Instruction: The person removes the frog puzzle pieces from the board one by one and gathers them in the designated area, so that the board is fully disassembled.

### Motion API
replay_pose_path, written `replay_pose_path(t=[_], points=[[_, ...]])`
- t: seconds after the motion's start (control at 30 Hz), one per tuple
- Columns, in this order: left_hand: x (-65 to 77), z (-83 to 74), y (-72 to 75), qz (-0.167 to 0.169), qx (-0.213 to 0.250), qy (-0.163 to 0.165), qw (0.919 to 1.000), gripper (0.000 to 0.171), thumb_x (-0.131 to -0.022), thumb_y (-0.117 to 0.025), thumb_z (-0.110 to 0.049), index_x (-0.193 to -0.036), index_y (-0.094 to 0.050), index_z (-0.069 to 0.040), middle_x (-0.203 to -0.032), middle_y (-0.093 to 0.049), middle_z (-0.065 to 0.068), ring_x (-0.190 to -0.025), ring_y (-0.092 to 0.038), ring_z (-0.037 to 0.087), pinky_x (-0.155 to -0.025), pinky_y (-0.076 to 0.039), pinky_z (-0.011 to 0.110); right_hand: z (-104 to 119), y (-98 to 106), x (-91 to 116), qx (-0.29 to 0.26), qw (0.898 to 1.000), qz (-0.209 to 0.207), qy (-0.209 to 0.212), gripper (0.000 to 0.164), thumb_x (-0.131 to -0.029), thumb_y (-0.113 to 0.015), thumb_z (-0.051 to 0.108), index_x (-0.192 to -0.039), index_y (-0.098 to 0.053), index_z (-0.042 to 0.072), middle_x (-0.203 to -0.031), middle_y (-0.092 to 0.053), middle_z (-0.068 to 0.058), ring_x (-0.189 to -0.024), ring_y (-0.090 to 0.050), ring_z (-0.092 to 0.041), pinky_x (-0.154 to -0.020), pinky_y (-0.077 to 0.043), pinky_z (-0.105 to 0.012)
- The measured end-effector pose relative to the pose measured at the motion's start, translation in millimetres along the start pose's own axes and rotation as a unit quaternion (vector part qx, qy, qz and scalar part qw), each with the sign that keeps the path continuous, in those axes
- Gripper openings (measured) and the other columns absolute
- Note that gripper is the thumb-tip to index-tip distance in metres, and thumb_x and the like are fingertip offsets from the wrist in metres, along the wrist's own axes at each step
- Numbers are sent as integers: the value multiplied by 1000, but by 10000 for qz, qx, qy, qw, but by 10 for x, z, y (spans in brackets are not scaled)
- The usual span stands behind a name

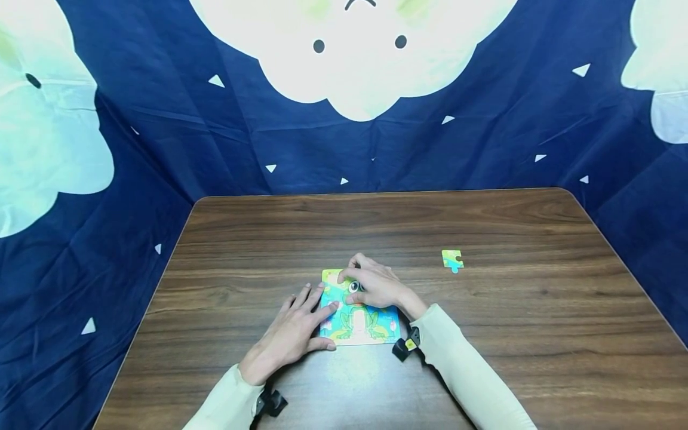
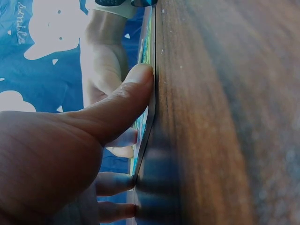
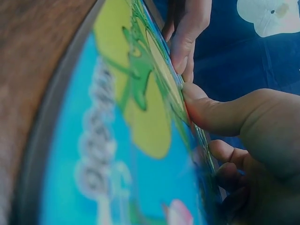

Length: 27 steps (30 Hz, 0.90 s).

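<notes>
Puzzle [image 1: 357, 329], frog design: flat on table [image 1: 231, 257], between hands. Left hand [image 1: 292, 333]: fingers spread, nearly straight, resting along left side, gripping nothing. Right hand [image 1: 380, 285]: fingers bent, thumb and fingertips on upper part; cannot tell whether they pinch anything. Loose piece [image 1: 451, 258]: well apart, right of puzzle. Step, as judged: pressing upper part into place, left hand bracing. Next move: seems to call for fetching loose piece.

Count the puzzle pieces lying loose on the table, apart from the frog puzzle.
1. The green-and-blue piece lies on the tabletop, right of the frog puzzle and farther from the person. Others could be hidden beneath the left hand or right hand.
</notes>
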<state>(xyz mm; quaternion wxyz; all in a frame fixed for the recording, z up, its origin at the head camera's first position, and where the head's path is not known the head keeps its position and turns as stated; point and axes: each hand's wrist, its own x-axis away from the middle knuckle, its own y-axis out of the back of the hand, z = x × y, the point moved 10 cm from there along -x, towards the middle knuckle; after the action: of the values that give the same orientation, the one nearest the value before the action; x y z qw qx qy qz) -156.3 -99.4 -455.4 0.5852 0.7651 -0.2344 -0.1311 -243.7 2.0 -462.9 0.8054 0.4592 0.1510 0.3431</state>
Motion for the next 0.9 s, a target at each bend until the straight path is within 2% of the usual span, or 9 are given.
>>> replay_pose_path(t=[0.27,0.43,0.6,0.9], points=[[-2,10,-3,31,18,42,10000,71,-85,-70,-53,-145,-54,-19,-159,-36,25,-144,-34,53,-107,-36,69,36,-1,-11,-76,9999,45,118,32,-91,-73,27,-122,-65,21,-123,-48,-4,-99,-47,-17,-76,-38,-30],[-1,13,-4,39,41,35,10000,71,-85,-70,-53,-146,-54,-19,-159,-36,25,-144,-34,53,-107,-36,69,77,20,-41,-97,9997,29,219,28,-91,-73,24,-118,-64,18,-126,-49,-6,-103,-51,-20,-79,-42,-35],[-2,16,-13,65,48,31,10000,72,-85,-70,-53,-146,-53,-19,-159,-35,25,-145,-34,53,-107,-36,69,64,21,-66,-139,9998,83,100,28,-91,-74,26,-116,-64,19,-127,-50,-6,-107,-53,-21,-81,-43,-40],[-3,18,-5,70,72,24,9999,72,-85,-70,-53,-146,-53,-19,-159,-35,26,-145,-33,54,-107,-36,70,23,0,-93,-276,9995,90,-94,29,-89,-76,24,-115,-64,20,-120,-55,-3,-103,-53,-19,-82,-42,-38]])
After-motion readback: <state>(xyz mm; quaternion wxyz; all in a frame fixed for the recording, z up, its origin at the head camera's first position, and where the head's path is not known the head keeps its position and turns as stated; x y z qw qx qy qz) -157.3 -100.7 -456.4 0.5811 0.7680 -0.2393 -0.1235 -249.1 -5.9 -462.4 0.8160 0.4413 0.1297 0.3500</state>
